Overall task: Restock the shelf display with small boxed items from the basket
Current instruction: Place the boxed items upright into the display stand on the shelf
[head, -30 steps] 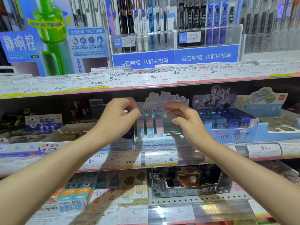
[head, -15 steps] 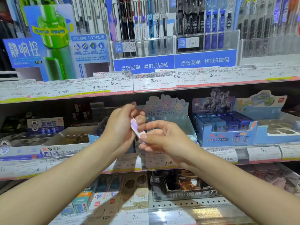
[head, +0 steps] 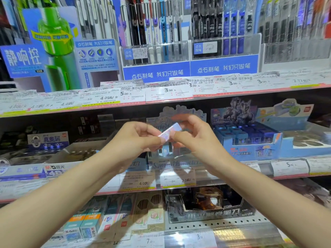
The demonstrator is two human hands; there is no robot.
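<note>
A small pastel boxed item (head: pixel 169 133), pink and lilac and slightly blurred, is sitting between both hands in front of the middle shelf. Its long axis is running on a slant, low end toward the left hand (head: pixel 138 140), high end toward the right hand (head: pixel 195 138). The left hand is pinching the lower end, fingers curled; the right hand is curling round the upper end, thumb beneath. Neither hand looks nearer; both are sharing it. Directly behind and just below is standing the cartoon-character display tray (head: pixel 176 164), so the coming move is likely a short push forward and down, with the box probably turned upright first. A blue sharpener display (head: pixel 250 140) is sitting just right of that tray.
</note>
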